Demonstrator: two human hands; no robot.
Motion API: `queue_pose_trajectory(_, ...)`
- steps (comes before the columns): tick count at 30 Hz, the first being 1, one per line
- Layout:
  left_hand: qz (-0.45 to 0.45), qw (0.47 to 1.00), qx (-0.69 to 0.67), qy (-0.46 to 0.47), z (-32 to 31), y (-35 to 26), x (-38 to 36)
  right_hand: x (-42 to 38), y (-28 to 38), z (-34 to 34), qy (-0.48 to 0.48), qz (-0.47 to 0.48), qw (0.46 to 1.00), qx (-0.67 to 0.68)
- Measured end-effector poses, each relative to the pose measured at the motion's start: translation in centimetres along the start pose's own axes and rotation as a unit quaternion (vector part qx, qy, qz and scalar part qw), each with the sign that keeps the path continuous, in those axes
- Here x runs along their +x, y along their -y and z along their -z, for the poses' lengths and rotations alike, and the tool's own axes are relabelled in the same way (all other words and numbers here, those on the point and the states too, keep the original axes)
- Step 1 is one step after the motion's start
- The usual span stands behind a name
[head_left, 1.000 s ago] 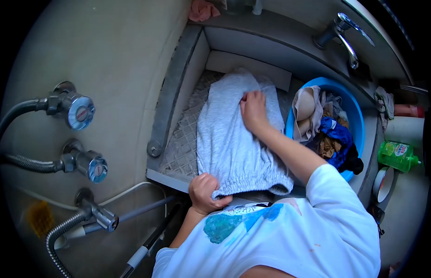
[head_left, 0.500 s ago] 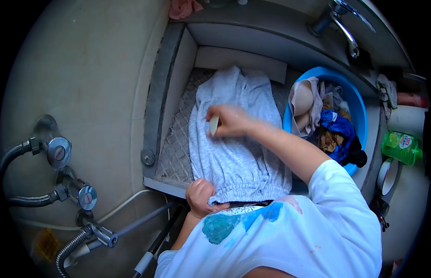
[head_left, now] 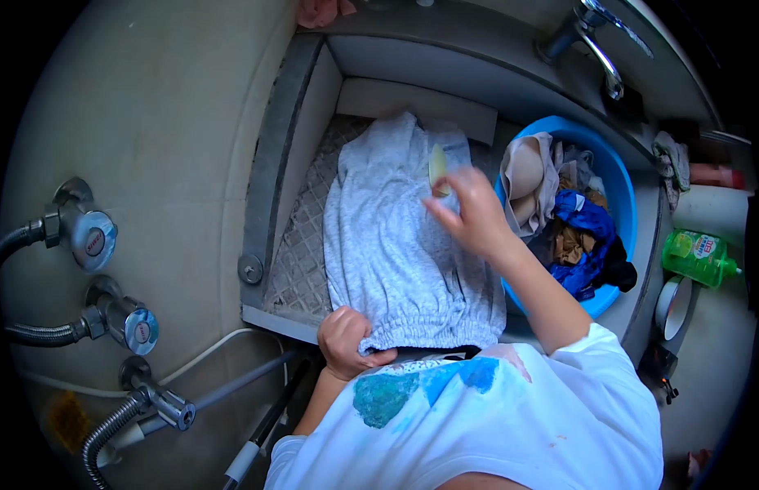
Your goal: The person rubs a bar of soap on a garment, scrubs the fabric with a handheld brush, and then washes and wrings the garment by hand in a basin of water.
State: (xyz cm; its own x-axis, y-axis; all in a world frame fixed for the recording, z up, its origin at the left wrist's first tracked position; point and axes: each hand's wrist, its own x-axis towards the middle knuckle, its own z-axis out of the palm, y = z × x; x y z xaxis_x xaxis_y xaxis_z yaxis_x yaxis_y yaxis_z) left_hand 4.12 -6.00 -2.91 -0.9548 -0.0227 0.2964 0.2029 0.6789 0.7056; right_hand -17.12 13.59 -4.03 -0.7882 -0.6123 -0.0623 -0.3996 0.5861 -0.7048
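A pair of light grey sweatpants (head_left: 379, 237) with an elastic waistband lies spread over the ridged washboard floor of the sink (head_left: 302, 257). At its near left corner my left hand (head_left: 344, 339) is closed around the waistband, by the sink's front edge. My right hand (head_left: 477, 216) is over the right side of the fabric, fingers pinching a thin, pale yellow-green bar of soap (head_left: 437, 166). The soap stands up on edge above the cloth, partly covered by my fingers.
To the right stands a blue basin (head_left: 630, 192) with a beige bra (head_left: 526, 175) and blue clothing (head_left: 587, 216). Beyond it lies a green detergent bottle (head_left: 694, 255). A faucet (head_left: 612, 77) overhangs the back right; valves with hoses (head_left: 92, 239) line the left wall.
My right hand has moved right across the sweatpants with the soap, which now points upward. My left hand keeps its hold on the waistband. The view has shifted slightly.
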Motion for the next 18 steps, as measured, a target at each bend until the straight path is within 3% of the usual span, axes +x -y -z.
queue_pose_trajectory(1,-0.003,1.000,0.000,0.000,0.0,0.0,0.0,1.2,-0.8,-1.2,-0.202,0.054,0.977,-0.037)
queue_pose_trajectory(6,-0.008,1.000,0.010,-0.003,-0.2,-0.1,0.1,5.5,-4.3,-8.8,-0.164,-0.151,0.958,-0.181)
queue_pose_trajectory(9,-0.011,1.000,0.017,-0.013,-0.2,0.0,-0.2,4.0,-4.3,-8.9,-0.161,-0.105,0.973,-0.125)
queue_pose_trajectory(12,-0.011,1.000,0.017,-0.024,-0.4,0.0,-0.3,-1.2,-1.6,-8.9,-0.151,0.008,0.986,-0.073)
queue_pose_trajectory(16,-0.012,1.000,0.023,-0.015,-0.3,-0.1,-0.1,-6.1,1.9,-5.8,-0.079,0.053,0.995,-0.016)
queue_pose_trajectory(18,-0.012,0.999,0.025,-0.015,-0.3,-0.3,0.1,-7.1,1.6,-5.9,-0.091,0.048,0.995,-0.009)
